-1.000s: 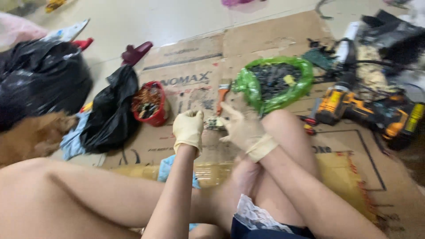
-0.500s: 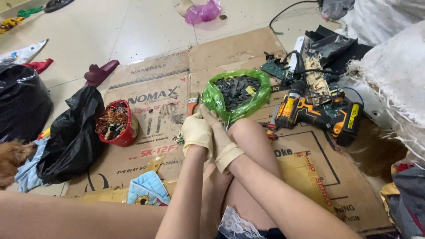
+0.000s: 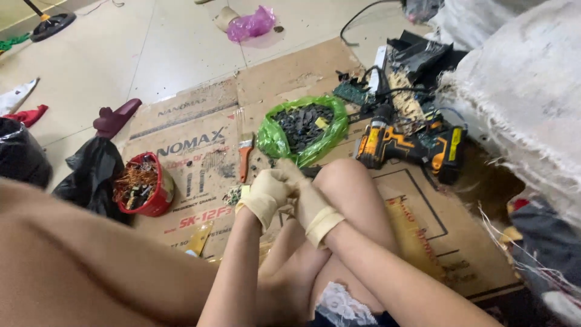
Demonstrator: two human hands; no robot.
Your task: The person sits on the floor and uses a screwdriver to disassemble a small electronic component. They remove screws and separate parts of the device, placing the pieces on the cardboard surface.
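Observation:
Both hands wear beige rubber gloves and meet above my bent knee. My left hand (image 3: 265, 192) has its fingers curled against my right hand (image 3: 315, 209), whose fingers close over them. Anything pinched between them is hidden. Just beyond the hands lies a green plastic bag (image 3: 273, 140) full of dark scrap pieces. A small orange-handled brush (image 3: 244, 158) lies on the cardboard sheet (image 3: 200, 142) to their left, with a little pile of bits (image 3: 232, 195) beside my left hand.
A red tub of copper wire (image 3: 158, 195) and a black bag (image 3: 91, 172) sit left. An orange-and-black cordless drill (image 3: 399, 145), circuit boards and cables lie right. White woven sacks (image 3: 520, 91) stand at far right, and a pink bag (image 3: 251, 23) on the tiles.
The view has swung right and up, showing more of the drill and sacks. My hands have stayed joined over the knee and now press closer together.

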